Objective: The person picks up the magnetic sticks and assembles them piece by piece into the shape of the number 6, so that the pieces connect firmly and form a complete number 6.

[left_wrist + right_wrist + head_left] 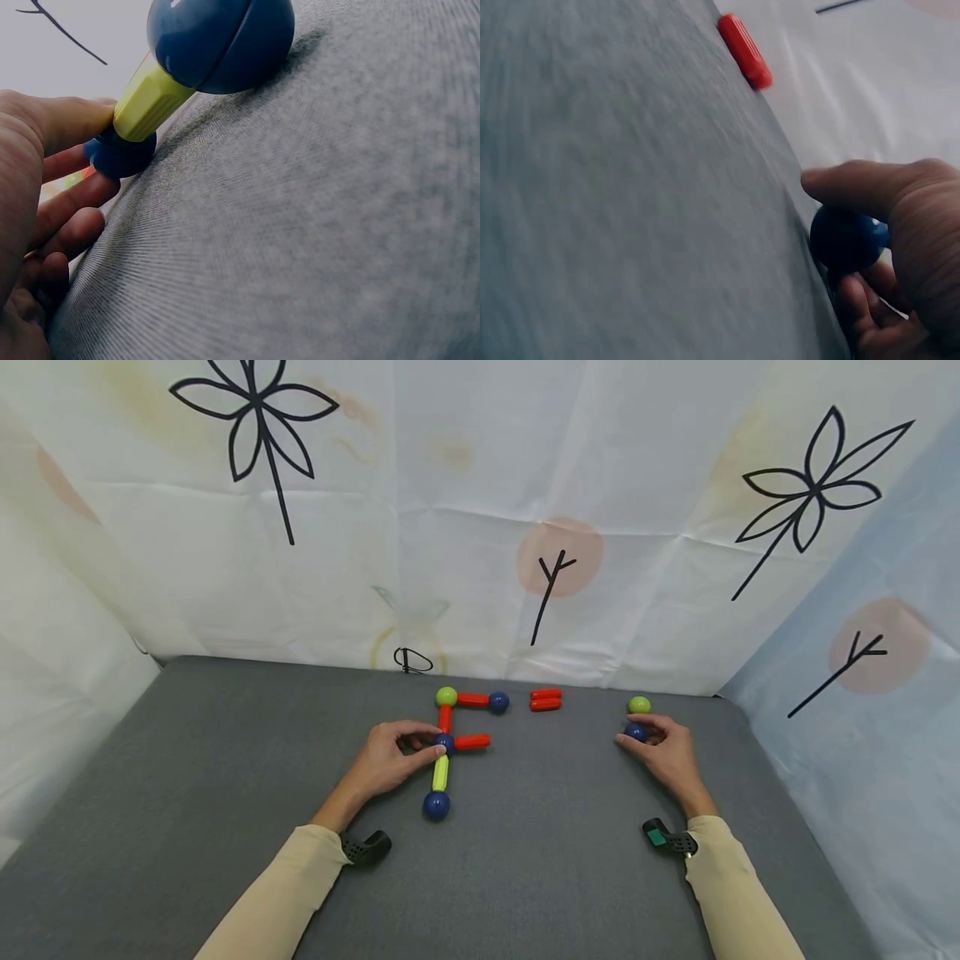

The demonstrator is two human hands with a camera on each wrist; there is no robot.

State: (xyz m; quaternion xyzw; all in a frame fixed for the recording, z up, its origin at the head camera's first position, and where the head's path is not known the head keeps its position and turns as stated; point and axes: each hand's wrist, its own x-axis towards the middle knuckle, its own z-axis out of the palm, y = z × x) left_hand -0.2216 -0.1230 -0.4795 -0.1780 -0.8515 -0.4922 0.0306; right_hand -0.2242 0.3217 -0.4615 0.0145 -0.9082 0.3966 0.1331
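A joined figure of sticks and balls lies on the grey table. My left hand (390, 757) pinches its middle blue ball (445, 742) between thumb and fingers. From that ball a yellow-green stick (440, 773) runs to a near blue ball (437, 805), a red stick (472, 742) points right, and another red stick (446, 718) leads up to a green ball (446, 697). On the right, my right hand (670, 755) has its thumb and fingers around a loose blue ball (635, 732). In the right wrist view, this blue ball (846, 238) is partly covered by the fingers.
Two loose red sticks (545, 699) lie side by side near the table's back edge. Just beyond my right hand sits a green ball (640, 705). A top red stick (472, 700) ends at a blue ball (498, 702). Patterned cloth (480, 577) hangs behind the table.
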